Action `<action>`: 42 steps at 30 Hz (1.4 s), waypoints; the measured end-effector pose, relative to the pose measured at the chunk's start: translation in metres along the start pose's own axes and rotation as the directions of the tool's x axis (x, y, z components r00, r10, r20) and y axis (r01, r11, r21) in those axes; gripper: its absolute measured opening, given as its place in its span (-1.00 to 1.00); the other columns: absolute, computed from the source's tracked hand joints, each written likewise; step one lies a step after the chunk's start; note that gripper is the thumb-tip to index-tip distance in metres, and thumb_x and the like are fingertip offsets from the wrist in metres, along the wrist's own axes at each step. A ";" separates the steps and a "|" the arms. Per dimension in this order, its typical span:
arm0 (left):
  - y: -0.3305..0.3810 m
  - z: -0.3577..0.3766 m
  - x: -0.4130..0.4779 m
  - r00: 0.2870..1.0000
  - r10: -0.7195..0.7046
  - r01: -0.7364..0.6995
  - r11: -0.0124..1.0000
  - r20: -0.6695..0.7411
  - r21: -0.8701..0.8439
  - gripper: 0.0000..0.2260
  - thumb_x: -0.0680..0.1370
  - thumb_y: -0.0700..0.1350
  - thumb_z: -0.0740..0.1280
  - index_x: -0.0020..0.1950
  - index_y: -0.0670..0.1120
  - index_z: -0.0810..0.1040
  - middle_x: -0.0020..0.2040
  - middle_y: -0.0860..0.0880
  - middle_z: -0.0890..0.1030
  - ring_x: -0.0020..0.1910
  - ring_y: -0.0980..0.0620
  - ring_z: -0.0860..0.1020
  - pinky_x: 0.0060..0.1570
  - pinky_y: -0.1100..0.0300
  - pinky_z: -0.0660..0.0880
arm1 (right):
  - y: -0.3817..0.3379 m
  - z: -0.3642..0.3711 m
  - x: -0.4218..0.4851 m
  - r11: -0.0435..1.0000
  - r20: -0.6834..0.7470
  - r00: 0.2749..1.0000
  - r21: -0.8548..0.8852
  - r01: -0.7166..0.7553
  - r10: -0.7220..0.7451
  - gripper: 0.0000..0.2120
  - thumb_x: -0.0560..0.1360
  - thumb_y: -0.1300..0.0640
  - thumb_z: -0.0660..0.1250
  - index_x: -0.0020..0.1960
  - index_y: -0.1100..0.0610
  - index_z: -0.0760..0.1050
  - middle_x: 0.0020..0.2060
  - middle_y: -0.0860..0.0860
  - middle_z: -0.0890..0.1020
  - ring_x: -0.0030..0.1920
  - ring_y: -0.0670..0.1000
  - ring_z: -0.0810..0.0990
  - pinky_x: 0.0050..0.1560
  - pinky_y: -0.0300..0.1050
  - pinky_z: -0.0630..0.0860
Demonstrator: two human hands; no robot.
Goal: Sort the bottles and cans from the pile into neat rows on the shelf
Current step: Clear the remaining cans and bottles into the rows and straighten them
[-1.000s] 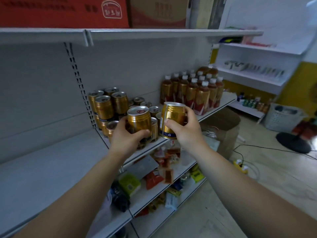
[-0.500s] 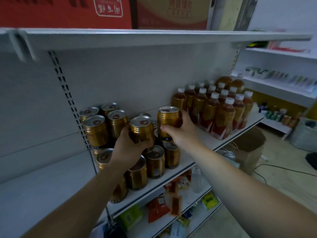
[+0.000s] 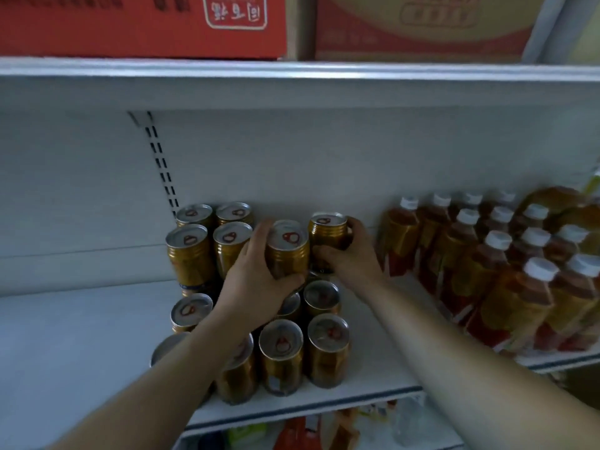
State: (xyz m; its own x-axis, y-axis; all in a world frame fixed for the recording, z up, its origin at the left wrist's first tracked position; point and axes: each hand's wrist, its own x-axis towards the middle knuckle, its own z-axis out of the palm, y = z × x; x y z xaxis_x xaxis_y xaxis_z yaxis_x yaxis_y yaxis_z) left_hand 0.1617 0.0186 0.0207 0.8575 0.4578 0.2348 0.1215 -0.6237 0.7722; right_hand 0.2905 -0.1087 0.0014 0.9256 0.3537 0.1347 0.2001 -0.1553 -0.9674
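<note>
Since half a second ago both hands have pushed deeper over the shelf, and the two cans now sit level with the upper tier of cans at the back. The left hand is wrapped tight around one gold can, held upright just right of the stacked cans at 9 o'clock from it. The right hand clasps a second can, upright at 2 o'clock from the first, near the back wall. Whether either can already rests on the cans beneath I cannot tell. Much looks done: front cans stand in rows at 6 o'clock, and bottles are lined up at 3 o'clock. Left to do, by my reading, is to set these two down and finish the upper tier
</note>
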 end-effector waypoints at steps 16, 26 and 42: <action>0.041 -0.027 0.080 0.997 -0.005 -0.035 0.851 0.076 0.524 -0.06 0.31 0.12 0.52 0.53 0.06 0.04 0.46 -0.06 0.31 0.36 -0.10 0.36 0.30 -0.01 0.34 | 0.011 -0.003 0.046 0.998 0.105 0.995 0.069 -0.011 0.004 -0.39 0.32 0.16 0.53 0.27 -0.02 0.32 -0.10 -0.17 0.56 -0.12 -0.20 0.53 -0.21 -0.28 0.44; 0.010 -0.022 0.102 0.994 -0.049 -0.019 0.815 0.101 0.579 -0.19 0.26 0.20 0.51 0.39 0.04 0.22 0.24 -0.04 0.53 0.20 -0.11 0.49 0.23 -0.05 0.31 | 0.010 0.014 0.057 0.998 0.149 0.987 0.051 0.045 -0.052 -0.36 0.33 0.19 0.53 0.28 -0.03 0.28 -0.06 -0.18 0.54 -0.01 -0.09 0.55 0.02 -0.15 0.48; 0.005 -0.018 0.117 0.979 -0.113 -0.036 0.724 0.169 0.689 -0.22 0.29 0.13 0.51 0.40 -0.03 0.27 0.36 -0.05 0.38 0.33 -0.10 0.31 0.19 -0.09 0.30 | 0.020 0.021 0.065 0.990 0.200 0.969 0.039 0.137 -0.142 -0.42 0.36 0.31 0.50 0.19 -0.08 0.30 -0.07 -0.25 0.50 -0.10 -0.32 0.52 -0.13 -0.45 0.44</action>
State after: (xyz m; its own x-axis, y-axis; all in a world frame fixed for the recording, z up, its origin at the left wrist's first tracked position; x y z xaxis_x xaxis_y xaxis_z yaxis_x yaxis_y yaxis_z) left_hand 0.2543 0.0803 0.0626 0.9104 0.4115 0.0433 0.4019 -0.9043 0.1441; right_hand 0.3477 -0.0691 -0.0137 0.8046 0.5497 0.2246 0.3120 -0.0694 -0.9475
